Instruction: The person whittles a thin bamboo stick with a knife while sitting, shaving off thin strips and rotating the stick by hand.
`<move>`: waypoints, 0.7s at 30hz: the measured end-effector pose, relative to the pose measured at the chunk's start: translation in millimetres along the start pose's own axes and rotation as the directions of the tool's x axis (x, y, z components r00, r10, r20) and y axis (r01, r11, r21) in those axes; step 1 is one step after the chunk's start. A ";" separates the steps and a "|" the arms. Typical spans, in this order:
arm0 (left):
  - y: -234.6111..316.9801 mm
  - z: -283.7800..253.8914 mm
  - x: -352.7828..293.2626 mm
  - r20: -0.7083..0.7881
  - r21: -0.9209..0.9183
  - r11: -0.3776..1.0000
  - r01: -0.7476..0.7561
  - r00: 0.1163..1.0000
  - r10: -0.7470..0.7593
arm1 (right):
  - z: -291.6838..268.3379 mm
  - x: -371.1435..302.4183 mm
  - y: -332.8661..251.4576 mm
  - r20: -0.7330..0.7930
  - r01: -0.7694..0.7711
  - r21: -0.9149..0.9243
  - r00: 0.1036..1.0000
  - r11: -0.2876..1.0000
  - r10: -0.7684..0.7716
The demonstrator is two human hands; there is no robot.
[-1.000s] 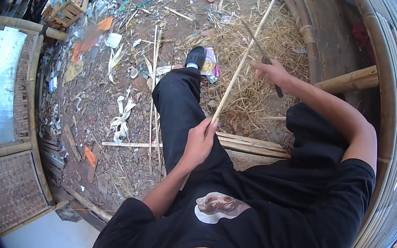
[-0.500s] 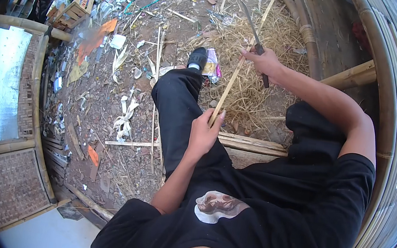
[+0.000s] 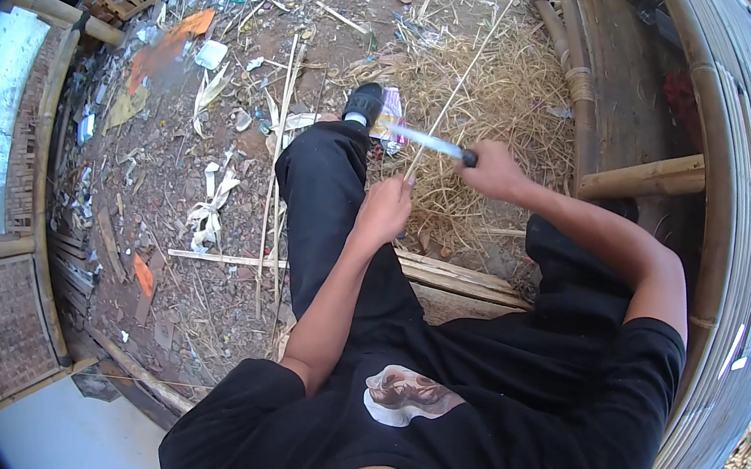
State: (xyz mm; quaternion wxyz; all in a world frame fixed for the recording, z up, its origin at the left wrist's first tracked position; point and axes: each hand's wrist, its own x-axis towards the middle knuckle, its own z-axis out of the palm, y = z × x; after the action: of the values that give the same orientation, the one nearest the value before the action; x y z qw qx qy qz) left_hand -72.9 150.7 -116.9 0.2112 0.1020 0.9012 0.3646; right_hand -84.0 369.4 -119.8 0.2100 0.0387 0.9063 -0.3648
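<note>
Dirt ground (image 3: 226, 286) underneath, littered all over; bamboo structure (image 3: 717, 232) close along the right side. Legs split wide: left leg (image 3: 320, 189) out ahead, right leg (image 3: 570, 270) bent off to the side. Likely done to leave working room between the knees. Straw-like heap (image 3: 522, 93) on the ground ahead, beyond split timber (image 3: 464, 282) lying between the legs.

Strip (image 3: 458, 91): long, thin, pale, slanting from the left hand up and away to the right, over the heap. Far end runs out near the top edge. Holding it by the near end probably keeps it steady and its length clear of the body.

Arms: left one bent, forearm pointing nearly straight ahead past the thigh. Right elbow swung out wide, forearm angled back in to the left; reads like room for the blade to travel.

Knife (image 3: 430, 142): blade points left, across the strip, just beyond the left hand. Blurred; can't tell if edge touches.

Left hand (image 3: 386, 206): grip closed round the strip, fingertips mostly hidden. Right hand (image 3: 495, 170): fist wrapped fully round the knife handle, dark end showing. Wrist looks about straight, presumably for control.
</note>
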 end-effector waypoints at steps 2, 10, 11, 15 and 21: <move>-5.3 8.3 1.9 0.019 -0.018 1.000 0.005 1.000 -0.005 | 8.5 -0.7 -10.7 0.039 -0.050 -0.024 0.998 0.998 0.051; -24.8 32.4 8.9 0.008 -0.036 0.999 -0.001 1.000 0.002 | 57.9 14.7 8.1 0.068 -0.235 -0.095 0.968 0.967 0.242; -27.7 32.6 8.4 0.015 -0.033 0.999 0.020 1.000 -0.020 | 63.7 13.9 3.8 0.051 -0.256 -0.076 0.964 0.964 0.260; -28.8 38.4 5.0 0.010 0.037 0.998 0.045 0.999 -0.045 | 95.5 11.8 13.3 0.027 -0.302 -0.036 0.953 0.953 0.303; -33.1 30.9 1.9 0.164 0.071 0.981 0.182 0.968 -0.192 | 118.6 11.6 16.4 0.064 -0.369 -0.036 0.927 0.929 0.370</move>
State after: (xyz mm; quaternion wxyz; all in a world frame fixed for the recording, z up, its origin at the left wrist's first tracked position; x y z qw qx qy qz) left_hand -61.6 146.7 -160.6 0.3179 0.0532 0.8952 0.3078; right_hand -49.1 300.2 -211.7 0.3069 0.1934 0.8790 -0.3094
